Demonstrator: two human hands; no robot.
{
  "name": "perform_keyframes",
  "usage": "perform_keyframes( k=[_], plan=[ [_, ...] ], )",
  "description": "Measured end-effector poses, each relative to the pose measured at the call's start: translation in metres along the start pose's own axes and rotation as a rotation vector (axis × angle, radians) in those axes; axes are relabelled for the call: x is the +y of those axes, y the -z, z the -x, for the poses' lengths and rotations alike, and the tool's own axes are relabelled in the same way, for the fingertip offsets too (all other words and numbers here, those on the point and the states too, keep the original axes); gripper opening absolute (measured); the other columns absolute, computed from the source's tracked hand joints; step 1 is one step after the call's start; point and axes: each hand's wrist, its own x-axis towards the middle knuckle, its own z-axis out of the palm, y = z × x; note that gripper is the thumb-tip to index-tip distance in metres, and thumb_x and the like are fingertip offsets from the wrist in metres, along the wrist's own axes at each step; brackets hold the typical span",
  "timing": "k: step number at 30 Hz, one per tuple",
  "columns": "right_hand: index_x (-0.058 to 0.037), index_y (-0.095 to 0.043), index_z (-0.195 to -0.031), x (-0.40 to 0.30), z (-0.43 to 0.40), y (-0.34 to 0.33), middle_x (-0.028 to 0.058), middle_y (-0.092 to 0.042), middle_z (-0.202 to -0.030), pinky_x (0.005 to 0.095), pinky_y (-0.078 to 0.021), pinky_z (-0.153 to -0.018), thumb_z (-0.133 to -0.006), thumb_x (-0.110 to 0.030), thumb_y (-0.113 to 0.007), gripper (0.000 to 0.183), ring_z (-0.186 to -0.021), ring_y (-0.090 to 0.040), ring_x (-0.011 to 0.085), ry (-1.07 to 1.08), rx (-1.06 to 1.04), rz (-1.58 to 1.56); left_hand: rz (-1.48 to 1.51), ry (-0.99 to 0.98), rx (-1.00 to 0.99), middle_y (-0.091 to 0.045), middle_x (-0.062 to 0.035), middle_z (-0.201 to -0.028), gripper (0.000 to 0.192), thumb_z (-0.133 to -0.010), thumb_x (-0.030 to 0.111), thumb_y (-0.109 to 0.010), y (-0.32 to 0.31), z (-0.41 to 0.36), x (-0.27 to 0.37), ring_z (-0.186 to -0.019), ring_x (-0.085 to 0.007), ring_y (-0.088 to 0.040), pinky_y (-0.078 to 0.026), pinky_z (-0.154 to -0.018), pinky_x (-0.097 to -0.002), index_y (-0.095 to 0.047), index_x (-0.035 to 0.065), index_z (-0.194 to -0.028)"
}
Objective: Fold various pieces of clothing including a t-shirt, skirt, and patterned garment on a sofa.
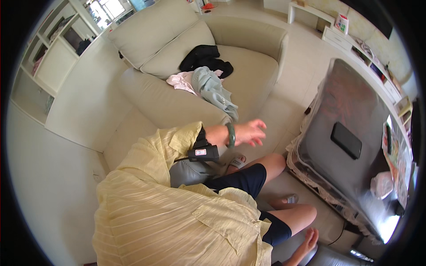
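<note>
My left hand point(250, 133) reaches out over the floor beside my leg, empty, with its fingers spread. A green bangle point(230, 135) circles that wrist, and a black device point(203, 153) with a small label is strapped to the forearm. Low in the view, my right hand point(309, 240) is beside my right knee, its fingers loosely bent and nothing visible in them. Closest to the left hand is a beige sofa point(248, 61). On its seat lie a grey-green garment point(213, 88), a pink garment point(182, 81) and black clothing point(204, 59), all crumpled.
Before my knees stands a low table with a clear cover point(319, 133) and lace edging. It bears a black smartphone point(346, 140), a plastic-wrapped pack point(381, 185) and printed sheets point(399, 156). A white TV cabinet point(339, 40) runs behind it. White shelving point(50, 63) stands beyond the sofa.
</note>
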Motion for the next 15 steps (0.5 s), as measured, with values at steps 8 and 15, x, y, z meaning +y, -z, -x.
perform_keyframes(
  k=[8, 15],
  plan=[
    [-0.0073, -0.052, -0.117, -0.014, -0.004, -0.044, 0.0038, -0.059, -0.105, 0.0271, -0.0401, -0.083, -0.091, -0.025, -0.052, 0.031, -0.097, -0.055, 0.0132, -0.083, -0.173, 0.206, -1.513, 0.069, 0.679, -0.047, -0.0183, -0.127, 0.069, -0.068, 0.039, -0.067, 0.157, -0.004, -0.003, -0.116, -0.0336, -0.045, -0.037, -0.096, -0.0400, -0.041, 0.0190, -0.129],
    [-0.0055, -0.052, -0.116, -0.024, 0.003, -0.044, 0.0050, -0.059, -0.107, 0.0283, -0.0407, -0.084, -0.091, -0.026, -0.051, 0.033, -0.098, -0.055, 0.0152, -0.149, -0.170, 0.239, -1.118, -0.183, 0.710, -0.061, -0.0196, -0.082, 0.027, -0.081, 0.024, -0.055, 0.223, -0.053, -0.021, -0.079, -0.0373, -0.059, -0.045, -0.068, -0.0453, -0.051, 0.0087, -0.103]
  ],
)
